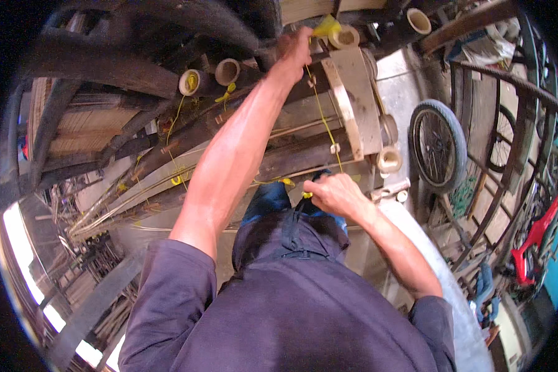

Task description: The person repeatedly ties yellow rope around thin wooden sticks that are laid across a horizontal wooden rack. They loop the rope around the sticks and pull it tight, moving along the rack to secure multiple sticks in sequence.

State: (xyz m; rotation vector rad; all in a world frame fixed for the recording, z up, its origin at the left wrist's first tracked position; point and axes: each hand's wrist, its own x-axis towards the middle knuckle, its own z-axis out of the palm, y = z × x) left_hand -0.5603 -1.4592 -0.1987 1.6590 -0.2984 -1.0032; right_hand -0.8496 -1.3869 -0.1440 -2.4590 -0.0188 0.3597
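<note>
My left hand (296, 48), blurred, reaches to the far side of the wooden frame. Its fingers are closed on yellow cord, and a smeared yellow bundle (326, 26) shows just beyond them. One thin yellow cord (321, 108) runs from by this hand down towards my right hand, through small pale pieces (335, 148). In front of my waist, my right hand (336, 193) is curled shut, with a bit of yellow cord (307, 194) at its fingertips. Beside the far hand lies a pale wooden block (356, 102) on the dark beams.
Hollow pale-ended tubes (227, 72) stick out along the frame; one (192, 82) has yellow cord in it. More yellow cords (180, 115) cross the left side. A bicycle wheel (439, 147), wooden racks (496, 118) and a red bicycle frame (537, 239) stand to the right.
</note>
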